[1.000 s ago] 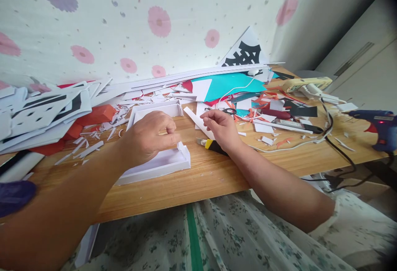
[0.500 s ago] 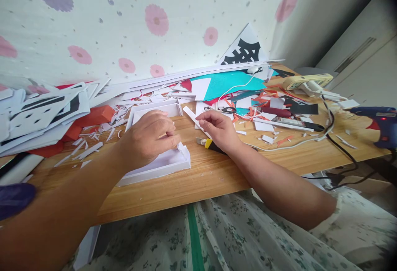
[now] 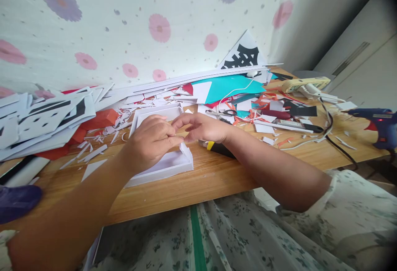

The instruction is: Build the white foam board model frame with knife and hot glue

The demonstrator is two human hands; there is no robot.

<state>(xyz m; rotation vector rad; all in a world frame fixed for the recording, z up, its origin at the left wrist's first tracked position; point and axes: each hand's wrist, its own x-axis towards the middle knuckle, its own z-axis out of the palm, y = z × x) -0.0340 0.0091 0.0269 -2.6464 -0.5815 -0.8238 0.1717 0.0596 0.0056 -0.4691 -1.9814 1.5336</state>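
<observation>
On the wooden table sits a shallow white open box (image 3: 161, 172) made of card or foam board, with a gap in its right wall. My left hand (image 3: 151, 141) is over the box, fingers curled and thumb pressed toward them. My right hand (image 3: 206, 128) meets it from the right at that gap, its thumb and fingertips against my left fingertips. Both hands are closed in a pinch; whatever is between them is hidden. Just below my right hand lies a yellow-and-black utility knife (image 3: 221, 149), partly covered by the wrist.
White boards with black shapes (image 3: 46, 118) are stacked at left beside an orange block (image 3: 104, 118). Scraps, scissors (image 3: 228, 112) and a turquoise sheet (image 3: 232, 88) lie behind. At right are a power strip (image 3: 305, 84), cables and a blue glue gun (image 3: 380, 124) with a red light.
My right hand has moved left to meet my left hand. The white strip beside my right hand earlier no longer shows. The view has shifted slightly.
</observation>
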